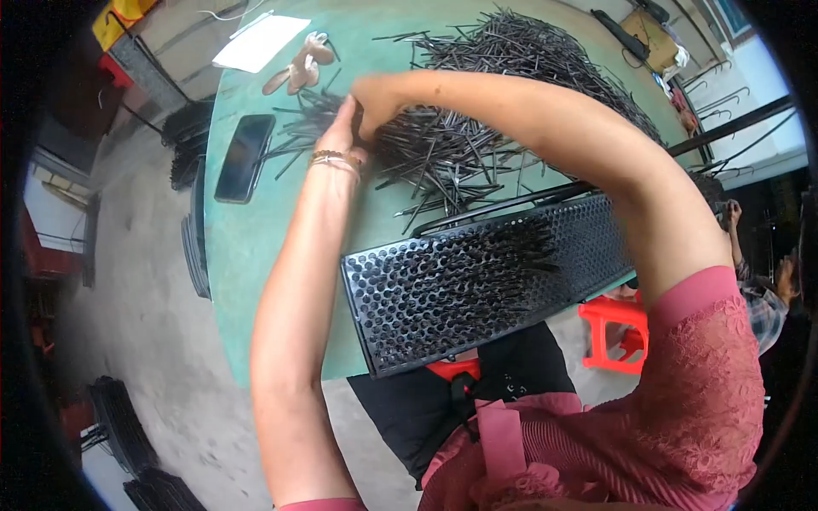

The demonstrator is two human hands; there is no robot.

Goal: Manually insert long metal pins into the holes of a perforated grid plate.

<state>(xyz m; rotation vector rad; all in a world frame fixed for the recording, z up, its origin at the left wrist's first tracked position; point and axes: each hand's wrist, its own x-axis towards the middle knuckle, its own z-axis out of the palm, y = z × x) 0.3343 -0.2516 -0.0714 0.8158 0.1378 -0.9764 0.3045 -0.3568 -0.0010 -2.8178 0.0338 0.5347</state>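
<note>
Well, black sticks lie beside both hands — heaped rightward.

The tray is black, long and rectangular, pierced all over with rows of small round holes, and sits at a slant. Dark sticks crowd together over its middle holes, leaning at different angles; how deep they sit can't be told. Beyond the tray's far side spreads a big heap of loose sticks, slim, straight and black, lying crisscross, with stragglers nearer the tray. Past the tray's left end, a smaller bunch of sticks fans out, partly blurred.
</note>
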